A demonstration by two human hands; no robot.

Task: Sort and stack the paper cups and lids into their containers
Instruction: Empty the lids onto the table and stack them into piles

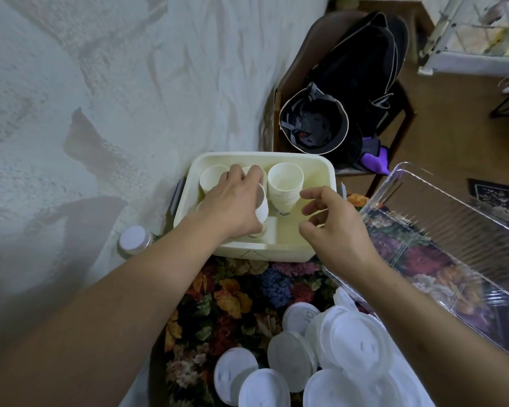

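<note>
So the cream plastic bin is the thing to look at here, it sits at the far end of the desk, which has a flowery cloth on it. The left hand is reaching down into the bin, fingers curled around a stack of white paper cups near the bin's left side, tilted over a bit. Behind that hand, still inside the bin, there's another cup standing open end up, and a taller upright cup stack toward the bin's middle. The right hand hovers over the bin's right half, fingers loosely bent and holding nothing, just beside that upright stack but I can't say it touches.

On the near side of the bin, a pile of white plastic lids is spread over the cloth. To the bin's right there's a clear plastic container lying at an angle. Left of the bin, a bottle with a white cap. Beyond the bin, a chair with a black backpack and a helmet.
</note>
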